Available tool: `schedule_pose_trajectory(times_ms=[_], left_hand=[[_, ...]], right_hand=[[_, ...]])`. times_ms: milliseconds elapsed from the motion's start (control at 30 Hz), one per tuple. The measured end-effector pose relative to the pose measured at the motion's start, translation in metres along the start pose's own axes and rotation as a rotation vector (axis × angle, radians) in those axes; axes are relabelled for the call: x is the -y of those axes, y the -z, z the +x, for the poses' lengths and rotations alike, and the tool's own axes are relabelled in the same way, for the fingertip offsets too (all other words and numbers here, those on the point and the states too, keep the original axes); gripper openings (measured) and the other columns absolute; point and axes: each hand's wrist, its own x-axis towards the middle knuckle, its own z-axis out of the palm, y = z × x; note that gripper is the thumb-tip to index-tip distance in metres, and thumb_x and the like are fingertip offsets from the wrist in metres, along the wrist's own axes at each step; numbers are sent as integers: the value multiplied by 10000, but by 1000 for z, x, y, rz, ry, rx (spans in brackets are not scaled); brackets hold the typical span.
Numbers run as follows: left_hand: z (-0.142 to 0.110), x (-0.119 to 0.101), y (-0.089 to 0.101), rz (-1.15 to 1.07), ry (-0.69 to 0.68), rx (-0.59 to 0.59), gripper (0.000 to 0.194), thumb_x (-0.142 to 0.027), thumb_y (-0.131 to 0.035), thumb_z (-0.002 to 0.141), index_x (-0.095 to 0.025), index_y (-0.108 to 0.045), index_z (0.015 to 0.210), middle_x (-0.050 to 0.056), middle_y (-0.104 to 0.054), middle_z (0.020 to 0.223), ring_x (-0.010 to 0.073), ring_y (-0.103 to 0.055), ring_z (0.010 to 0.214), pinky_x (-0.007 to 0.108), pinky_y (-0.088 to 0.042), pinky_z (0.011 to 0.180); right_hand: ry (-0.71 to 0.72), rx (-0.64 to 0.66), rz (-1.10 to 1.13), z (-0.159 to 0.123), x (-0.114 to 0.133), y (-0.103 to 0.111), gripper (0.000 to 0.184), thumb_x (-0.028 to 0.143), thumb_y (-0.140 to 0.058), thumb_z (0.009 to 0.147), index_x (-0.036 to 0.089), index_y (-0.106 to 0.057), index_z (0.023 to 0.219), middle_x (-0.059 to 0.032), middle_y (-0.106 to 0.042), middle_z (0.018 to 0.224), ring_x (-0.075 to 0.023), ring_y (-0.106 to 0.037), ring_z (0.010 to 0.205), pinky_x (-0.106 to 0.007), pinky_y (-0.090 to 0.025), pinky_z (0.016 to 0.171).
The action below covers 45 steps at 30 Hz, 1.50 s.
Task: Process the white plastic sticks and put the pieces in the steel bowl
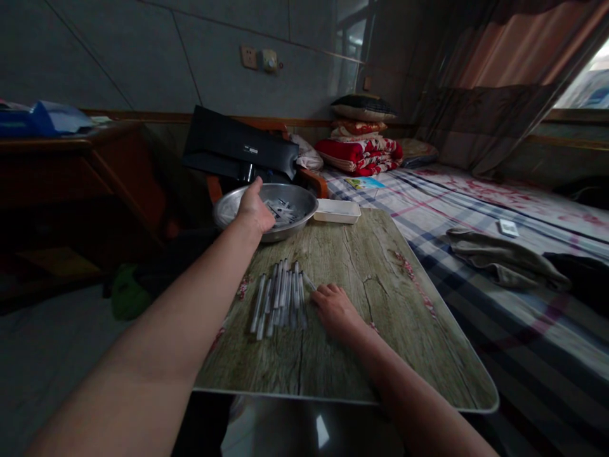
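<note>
My left hand (255, 209) reaches over the near rim of a metal bowl (304, 219) at the far end of the table. Its thumb points up, while the other fingers are hidden from me. Inside the bowl lie small clear and dark-tipped pen parts (285, 212), too small to make out singly. A bundle of clear pens (280, 298) with dark ends rests on the table, roughly side by side. Just right of the bundle, my right hand (335, 309) lies low on the tabletop, fingers curled around a slim clear pen (308, 281) that sticks out toward the pile.
A white plastic tray (337, 211) stands beside the bowl on the wood-patterned table (352, 355). Behind is a chair with a black case (238, 146). A bed with a plaid sheet (428, 209) borders the right side, a wooden desk (95, 165) the left.
</note>
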Motion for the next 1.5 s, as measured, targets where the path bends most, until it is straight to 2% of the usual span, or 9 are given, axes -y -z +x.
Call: schedule_pose_trajectory(times_ms=[167,367,500,700,833,1000,1100,1333,1500], left_hand=[[-52,40,10,34,77,-184,279,-222,-621,769,-206,-556,1040,65,-627,1116,227,-542,1190,473,-334,1096],[-140,83,25,549,-124,261,322,-196,-541,815,-192,-618,1127,98,-655,1187,234,-585,1160,437,-412,1050],[-170,97,30,1179,-521,602,463,-70,-475,836,-173,-582,1274,116,-560,1406,274,-454,1328,481,-353,1115],[-173,107,39,1440,-816,650,462,-59,-412,903,-137,-535,1341,133,-651,1258,247,-554,1213,423,-463,1020],[-170,106,47,1146,-671,572,298,-126,-437,929,-183,-644,1135,99,-709,1095,239,-634,1072,423,-498,963],[-166,105,47,429,-103,305,172,-355,-517,933,-205,-588,977,55,-722,942,205,-693,883,320,-553,724],[-165,104,46,281,87,299,249,-439,-569,895,-208,-585,985,23,-711,805,185,-680,722,269,-507,601],[-171,100,49,806,-204,506,187,-363,-615,869,-284,-761,957,30,-742,825,225,-682,773,335,-494,783],[-165,97,56,932,-410,396,192,-281,-671,822,-290,-748,997,48,-703,971,223,-663,891,341,-504,833]], right_hand=[[-119,-53,58,-1,-5,-6,314,24,-444,840,171,-611,1061,-113,-571,1085,-195,-551,920,-310,-405,819],[-289,-196,509,2,-15,-4,381,20,-541,665,173,-574,1013,-55,-612,883,-185,-557,808,-307,-406,734],[-245,-225,1173,6,-22,0,264,89,-539,642,177,-574,889,-8,-580,791,-132,-521,689,-262,-386,624],[-160,-95,1739,1,-20,8,291,140,-701,596,183,-585,858,34,-560,697,-94,-466,565,-226,-342,506],[-219,-53,1827,-1,-20,14,300,358,-756,720,170,-625,915,-20,-632,793,-110,-530,591,-245,-391,533],[-275,-204,1744,4,-23,14,385,522,-667,793,149,-633,881,-38,-640,753,-108,-515,552,-238,-367,495],[-242,-339,1607,6,-21,12,430,576,-612,818,148,-615,857,-28,-616,698,-100,-492,524,-234,-354,481],[-186,-400,1490,1,-18,17,405,556,-584,834,198,-555,1024,43,-555,644,-78,-410,437,-206,-239,398],[-172,-233,1207,1,-25,13,216,385,-648,805,174,-601,811,65,-465,566,-64,-383,453,-204,-275,433]])
